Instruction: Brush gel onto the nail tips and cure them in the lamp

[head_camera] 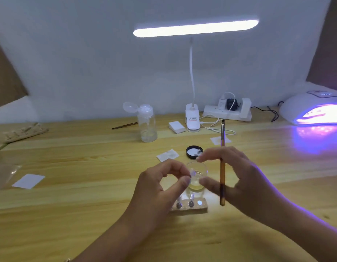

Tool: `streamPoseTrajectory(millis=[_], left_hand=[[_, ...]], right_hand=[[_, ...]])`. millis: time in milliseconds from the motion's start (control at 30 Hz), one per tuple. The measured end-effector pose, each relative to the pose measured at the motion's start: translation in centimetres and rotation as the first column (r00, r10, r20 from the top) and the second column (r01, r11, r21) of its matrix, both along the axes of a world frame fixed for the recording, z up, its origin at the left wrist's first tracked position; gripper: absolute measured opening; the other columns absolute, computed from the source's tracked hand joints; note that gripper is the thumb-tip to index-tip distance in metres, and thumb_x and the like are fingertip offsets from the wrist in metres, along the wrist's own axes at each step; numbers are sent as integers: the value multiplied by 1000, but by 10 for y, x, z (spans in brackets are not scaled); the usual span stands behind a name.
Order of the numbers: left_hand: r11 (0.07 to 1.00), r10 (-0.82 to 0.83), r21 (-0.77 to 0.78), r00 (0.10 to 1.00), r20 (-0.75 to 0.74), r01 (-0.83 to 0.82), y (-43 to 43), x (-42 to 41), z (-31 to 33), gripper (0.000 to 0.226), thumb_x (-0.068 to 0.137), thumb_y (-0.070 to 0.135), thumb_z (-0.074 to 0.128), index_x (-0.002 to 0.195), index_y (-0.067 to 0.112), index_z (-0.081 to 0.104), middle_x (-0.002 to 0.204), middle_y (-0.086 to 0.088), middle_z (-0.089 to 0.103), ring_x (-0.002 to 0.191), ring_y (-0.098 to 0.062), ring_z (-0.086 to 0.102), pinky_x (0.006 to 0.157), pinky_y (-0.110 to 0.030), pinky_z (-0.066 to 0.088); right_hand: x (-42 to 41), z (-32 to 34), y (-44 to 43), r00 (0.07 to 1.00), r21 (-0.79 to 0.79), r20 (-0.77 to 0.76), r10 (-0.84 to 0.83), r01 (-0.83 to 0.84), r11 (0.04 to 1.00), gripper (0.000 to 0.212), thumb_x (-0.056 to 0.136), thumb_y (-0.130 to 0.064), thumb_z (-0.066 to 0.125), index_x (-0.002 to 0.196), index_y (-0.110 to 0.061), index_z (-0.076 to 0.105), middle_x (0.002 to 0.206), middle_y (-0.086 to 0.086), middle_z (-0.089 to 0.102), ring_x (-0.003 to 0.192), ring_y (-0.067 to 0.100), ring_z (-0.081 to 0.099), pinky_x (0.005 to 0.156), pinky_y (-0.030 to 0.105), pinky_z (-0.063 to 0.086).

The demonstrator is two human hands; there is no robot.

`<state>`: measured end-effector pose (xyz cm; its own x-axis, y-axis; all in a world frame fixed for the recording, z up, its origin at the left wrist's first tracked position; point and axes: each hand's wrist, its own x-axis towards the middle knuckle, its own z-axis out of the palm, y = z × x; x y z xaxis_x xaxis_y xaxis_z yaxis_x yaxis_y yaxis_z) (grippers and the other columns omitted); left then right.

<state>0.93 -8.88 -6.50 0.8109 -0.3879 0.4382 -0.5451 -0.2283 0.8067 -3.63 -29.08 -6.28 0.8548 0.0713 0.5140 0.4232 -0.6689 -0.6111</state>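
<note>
While my left hand [160,183] pinches a clear tip [192,173] between thumb and forefinger by the cup [199,183], my right hand [241,178] grips the brush [222,167] upright, mid-handle. I judge the tip light, thin, slippery: best held by its edges. The lamp [296,107] glows far right.

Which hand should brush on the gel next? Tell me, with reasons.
Right. The right hand already holds the brush, bristles up, beside the glass cup. The left hand is busy: its fingers pinch what looks like a clear nail tip.
</note>
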Motion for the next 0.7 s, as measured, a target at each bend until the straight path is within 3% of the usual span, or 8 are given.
streamPoseTrajectory(millis=[67,200,367,433,533,700], left_hand=[[1000,2,-2,1000,20,-2,-1,-1,-1,16,83,17,74,77,28,65,78,17,67,85,0,63,79,-8,39],[999,7,-33,1000,11,-7,0,0,-4,15,81,25,71,80,33,58,82,17,69,90,-5,64,78,-11,41],[1000,-26,7,1000,-4,26,1,1,-4,22,82,24,77,83,36,58,88,17,70,96,-5,64,69,-13,44],[994,-32,102,999,15,31,5,3,-2,23,76,36,78,91,36,61,95,22,68,103,-1,60,74,-10,42],[941,-37,338,999,23,27,15,12,-2,45,62,62,70,100,43,59,104,28,59,109,2,51,91,-15,36],[762,-127,647,984,123,18,25,23,-5,57,54,80,54,98,43,55,96,25,53,100,7,43,90,-16,22]], right_hand=[[-1,-4,9,1000,3,8,17,-17,1000,38,72,-47,81,106,-40,63,115,-23,63,117,7,54,97,16,38],[2,-3,18,997,75,77,19,-25,997,30,74,-49,70,100,-35,63,104,-21,67,108,9,59,91,14,39],[4,-3,16,994,72,109,2,-10,997,24,73,-37,80,93,-36,65,99,-21,67,105,8,58,87,9,37],[3,-3,8,997,34,81,-11,8,999,28,73,-31,86,91,-35,66,98,-18,67,105,10,56,88,14,38],[1,-5,-5,1000,-167,21,-1,5,986,28,70,-31,88,89,-36,67,97,-19,60,103,8,51,91,23,41],[0,-16,-2,1000,-371,6,30,-25,928,29,69,-38,88,89,-33,67,98,-14,59,92,14,52,77,29,49]])
